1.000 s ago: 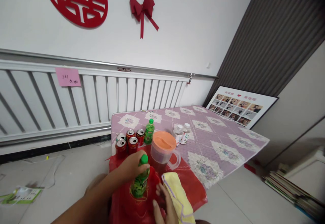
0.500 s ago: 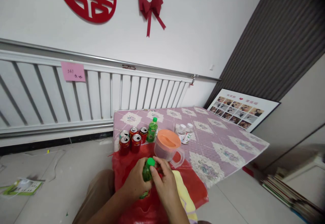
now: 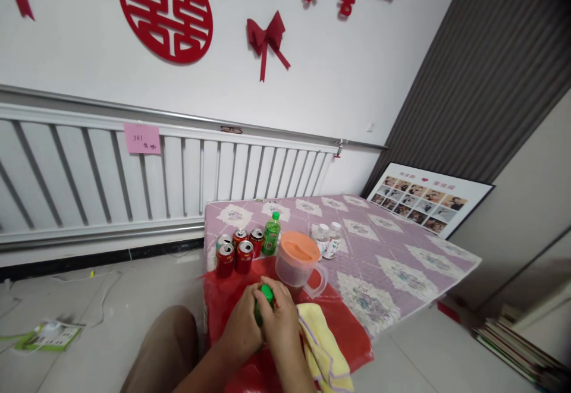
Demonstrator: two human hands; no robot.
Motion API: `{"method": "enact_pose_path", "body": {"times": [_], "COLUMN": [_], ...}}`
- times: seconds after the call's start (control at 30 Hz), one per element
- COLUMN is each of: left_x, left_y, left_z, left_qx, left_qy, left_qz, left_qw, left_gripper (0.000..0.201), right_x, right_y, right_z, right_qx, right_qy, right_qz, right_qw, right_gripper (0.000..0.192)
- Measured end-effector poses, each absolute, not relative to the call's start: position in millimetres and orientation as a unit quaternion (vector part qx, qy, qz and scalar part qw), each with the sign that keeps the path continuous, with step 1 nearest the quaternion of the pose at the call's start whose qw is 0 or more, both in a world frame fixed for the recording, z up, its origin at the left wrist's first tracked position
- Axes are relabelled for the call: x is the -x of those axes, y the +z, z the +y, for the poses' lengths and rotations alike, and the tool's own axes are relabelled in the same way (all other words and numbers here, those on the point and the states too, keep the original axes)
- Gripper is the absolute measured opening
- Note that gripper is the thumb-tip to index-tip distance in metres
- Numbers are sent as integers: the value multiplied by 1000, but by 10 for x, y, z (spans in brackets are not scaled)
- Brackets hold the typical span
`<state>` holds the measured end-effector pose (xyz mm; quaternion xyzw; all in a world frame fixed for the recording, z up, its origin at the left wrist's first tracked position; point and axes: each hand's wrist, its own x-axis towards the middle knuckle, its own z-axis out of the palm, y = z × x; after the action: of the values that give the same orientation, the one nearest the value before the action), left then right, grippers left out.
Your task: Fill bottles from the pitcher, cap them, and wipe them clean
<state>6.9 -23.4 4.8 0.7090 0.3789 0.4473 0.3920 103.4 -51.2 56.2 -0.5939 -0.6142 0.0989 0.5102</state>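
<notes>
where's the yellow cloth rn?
Head view, lower centre: the yellow cloth lies on the red sheet at the table's near edge, just right of the right hand, in front of the orange-lidded pitcher.

Green-capped green bottle [image 3: 264, 298] over a red cloth [image 3: 223, 298]; yellow towel [image 3: 323, 348] with purple edging at the near right. Worktop [image 3: 392, 244] cover is purple with pale floral squares; far on it a second green bottle [image 3: 271, 235], red cans [image 3: 238, 250], clear jug [image 3: 298, 262] with orange lid, white small bottles [image 3: 329, 239]. White wall [image 3: 339, 84] with red paper cutouts [image 3: 165, 9], pink note [image 3: 142, 138] on white radiator [image 3: 89, 173].
</notes>
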Motion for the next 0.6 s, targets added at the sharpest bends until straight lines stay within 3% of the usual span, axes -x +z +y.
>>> {"method": "enact_pose_path", "body": {"times": [0.23, 0.43, 0.6], "left_x": [-48, -18, -12], "left_y": [87, 93, 120], "left_z": [-241, -256, -253], "left_qx": [-709, -708, -700], "left_qy": [447, 453, 461], "left_qz": [384, 383, 365], "left_qw": [388, 383, 406], "left_gripper": [27, 33, 30], "right_x": [-967, -906, -881], "right_y": [457, 481, 457], "right_z": [-512, -586, -555], "right_qx": [581, 572, 596], "right_qy": [123, 174, 220], "right_qz": [-602, -576, -492], "right_qw": [534, 557, 595], "right_gripper": [31, 35, 54]}}
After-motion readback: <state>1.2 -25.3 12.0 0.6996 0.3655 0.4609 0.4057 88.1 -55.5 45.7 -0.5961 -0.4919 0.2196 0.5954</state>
